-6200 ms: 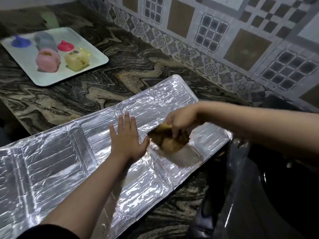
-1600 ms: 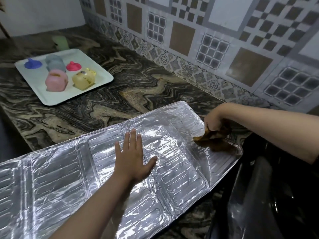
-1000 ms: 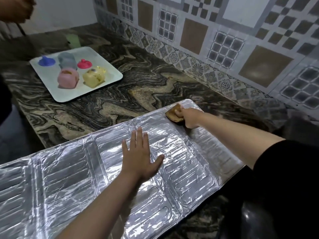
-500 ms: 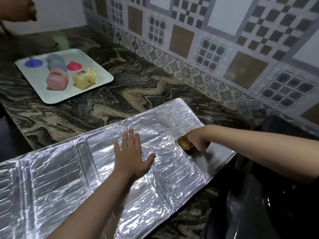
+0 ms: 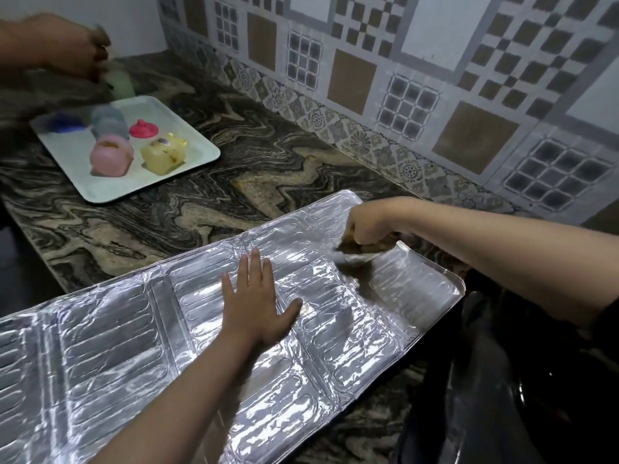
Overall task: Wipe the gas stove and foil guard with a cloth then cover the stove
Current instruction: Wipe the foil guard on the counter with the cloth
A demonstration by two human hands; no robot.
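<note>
Dim indoor light, soft overall; strong white glare on the crinkled foil guard (image 5: 335, 329); faint shadow under the left hand (image 5: 258, 306); motion blur on the right hand (image 5: 368, 226) and on another person's hand (image 5: 63, 45) at top left; tray (image 5: 197, 142) contents soft; wide-angle bending of wall tiles (image 5: 435, 78); lower right corner nearly black.

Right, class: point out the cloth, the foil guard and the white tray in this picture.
cloth (image 5: 360, 248): head view, on the brown fold below the right hand's knuckles.
foil guard (image 5: 110, 333): head view, on a bare embossed panel left of the flat hand.
white tray (image 5: 197, 152): head view, on its bare right corner.
</note>
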